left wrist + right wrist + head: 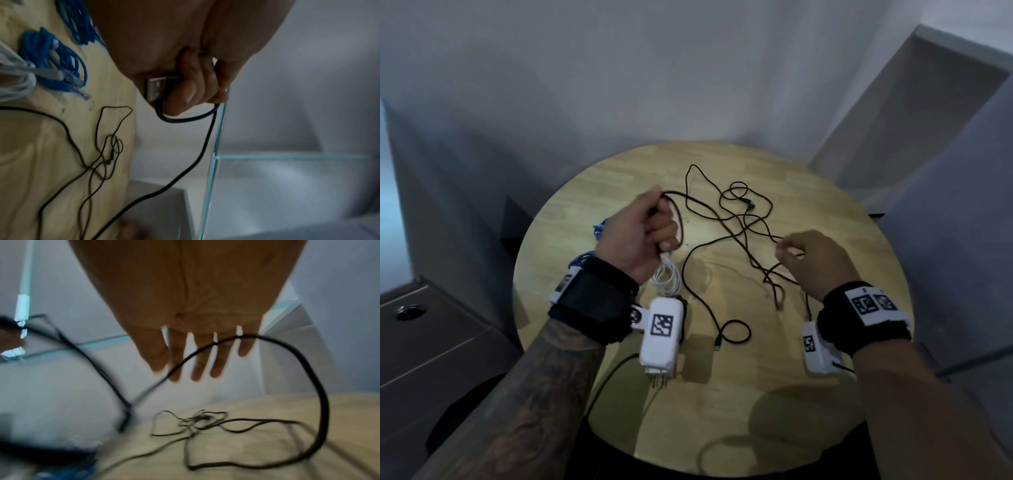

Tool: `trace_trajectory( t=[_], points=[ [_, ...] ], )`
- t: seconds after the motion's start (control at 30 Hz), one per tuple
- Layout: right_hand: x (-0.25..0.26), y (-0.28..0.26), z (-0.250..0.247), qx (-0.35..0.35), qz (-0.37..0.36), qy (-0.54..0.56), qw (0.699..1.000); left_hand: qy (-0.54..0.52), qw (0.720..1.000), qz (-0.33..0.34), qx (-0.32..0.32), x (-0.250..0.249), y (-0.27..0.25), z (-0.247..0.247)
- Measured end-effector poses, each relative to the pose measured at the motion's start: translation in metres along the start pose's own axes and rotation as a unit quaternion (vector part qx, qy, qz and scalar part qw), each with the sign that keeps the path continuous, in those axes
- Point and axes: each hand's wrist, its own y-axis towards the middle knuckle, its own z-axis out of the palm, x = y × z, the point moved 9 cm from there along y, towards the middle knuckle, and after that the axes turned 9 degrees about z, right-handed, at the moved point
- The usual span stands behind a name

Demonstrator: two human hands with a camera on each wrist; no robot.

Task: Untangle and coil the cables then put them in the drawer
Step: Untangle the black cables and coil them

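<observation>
Left hand (640, 233) clenches the black cable (726, 222) at its USB plug (154, 88), right hand (815, 260) pinches the limp, light, snag-prone slack over the desk (825, 212).

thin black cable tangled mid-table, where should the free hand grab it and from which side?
Best guess: pinch the thin black cable at its loose plug end, coming from above. It lies flat on the table with the end exposed on top of the loops, so pulling there should feed it back out. The right hand is nearest; the left hand holds the thicker cable's USB plug.
</observation>
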Motion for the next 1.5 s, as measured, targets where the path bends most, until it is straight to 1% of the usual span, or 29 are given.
trace_trajectory(
  t=[0.03,0.07,0.1,0.13,0.17,0.2,0.23,0.3,0.33,0.4,0.5,0.57,0.63,0.7,0.73,0.77,0.8,0.83,0.9,0.93,0.97,1.07,1.13,1.17,1.23,1.27,1.33,1.4,1.5],
  points=[
    [0.014,-0.008,-0.004,0.000,-0.030,0.101,0.994,0.027,1.000,-0.009,0.012,0.008,-0.002,0.008],
    [0.028,-0.017,-0.002,0.035,-0.041,0.211,0.976,0.051,0.998,-0.016,0.021,0.016,-0.004,0.015],
    [0.041,-0.027,0.004,0.094,-0.040,0.298,0.949,0.071,0.997,-0.020,0.026,0.022,-0.006,0.020],
    [0.052,-0.036,0.012,0.156,-0.043,0.339,0.927,0.084,0.996,-0.021,0.028,0.028,-0.007,0.023],
    [0.062,-0.043,0.020,0.201,-0.062,0.339,0.917,0.090,0.995,-0.024,0.028,0.031,-0.007,0.025],
    [0.068,-0.046,0.026,0.223,-0.082,0.333,0.913,0.090,0.995,-0.030,0.029,0.034,-0.007,0.026],
    [0.068,-0.044,0.027,0.217,-0.093,0.333,0.913,0.079,0.995,-0.043,0.033,0.036,-0.008,0.027],
    [0.061,-0.034,0.023,0.181,-0.087,0.349,0.915,0.011,0.995,-0.087,0.053,0.041,-0.012,0.031],
    [0.057,-0.029,0.022,0.155,-0.091,0.332,0.926,-0.042,0.991,-0.108,0.068,0.042,-0.014,0.035],
    [0.057,-0.027,0.020,0.110,-0.121,0.241,0.957,-0.137,0.979,-0.123,0.090,0.040,-0.018,0.044],
    [0.064,-0.036,0.035,0.137,-0.138,0.134,0.972,-0.185,0.976,-0.086,0.073,0.035,-0.015,0.044],
    [0.070,-0.045,0.046,0.167,-0.146,0.083,0.972,-0.170,0.984,-0.040,0.041,0.031,-0.009,0.035],
    [0.079,-0.055,0.048,0.175,-0.175,0.040,0.968,-0.146,0.989,0.011,0.002,0.026,-0.002,0.020],
    [0.090,-0.067,0.041,0.164,-0.213,0.035,0.963,-0.101,0.993,0.057,-0.024,0.022,0.001,0.010],
    [0.093,-0.071,0.037,0.157,-0.226,0.043,0.960,-0.051,0.995,0.082,-0.024,0.019,0.001,0.009],
    [0.096,-0.073,0.032,0.148,-0.234,0.051,0.959,0.026,0.993,0.112,-0.016,0.015,0.001,0.010],
    [0.097,-0.074,0.027,0.137,-0.238,0.065,0.959,0.124,0.982,0.141,0.003,0.012,-0.001,0.014],
    [0.097,-0.073,0.021,0.124,-0.237,0.087,0.960,0.231,0.959,0.162,0.035,0.012,-0.004,0.022],
    [0.096,-0.071,0.002,0.098,-0.231,0.165,0.954,0.400,0.895,0.157,0.123,0.022,-0.012,0.043],
    [0.093,-0.069,-0.007,0.089,-0.221,0.211,0.948,0.444,0.870,0.133,0.166,0.032,-0.017,0.050],
    [0.089,-0.066,-0.016,0.082,-0.201,0.255,0.942,0.459,0.861,0.091,0.198,0.043,-0.021,0.053],
    [0.056,-0.044,-0.032,0.057,-0.102,0.356,0.927,0.434,0.872,-0.025,0.224,0.057,-0.030,0.047],
    [0.037,-0.028,-0.036,0.048,-0.075,0.380,0.921,0.399,0.890,-0.041,0.215,0.048,-0.029,0.043],
    [0.032,-0.022,-0.036,0.047,-0.080,0.376,0.922,0.355,0.913,-0.042,0.195,0.040,-0.026,0.040],
    [0.029,-0.016,-0.034,0.048,-0.100,0.340,0.934,0.221,0.965,-0.069,0.126,0.027,-0.018,0.027],
    [0.029,-0.015,-0.033,0.048,-0.109,0.328,0.937,0.160,0.979,-0.081,0.102,0.024,-0.015,0.021],
    [0.031,-0.015,-0.029,0.049,-0.115,0.320,0.939,0.072,0.991,-0.081,0.075,0.020,-0.012,0.014],
    [0.030,-0.012,-0.022,0.049,-0.098,0.306,0.946,0.018,0.995,-0.074,0.060,0.017,-0.011,0.011],
    [0.017,-0.007,-0.019,0.036,-0.017,0.354,0.934,-0.008,0.997,-0.061,0.053,0.015,-0.008,0.009]
  ],
)
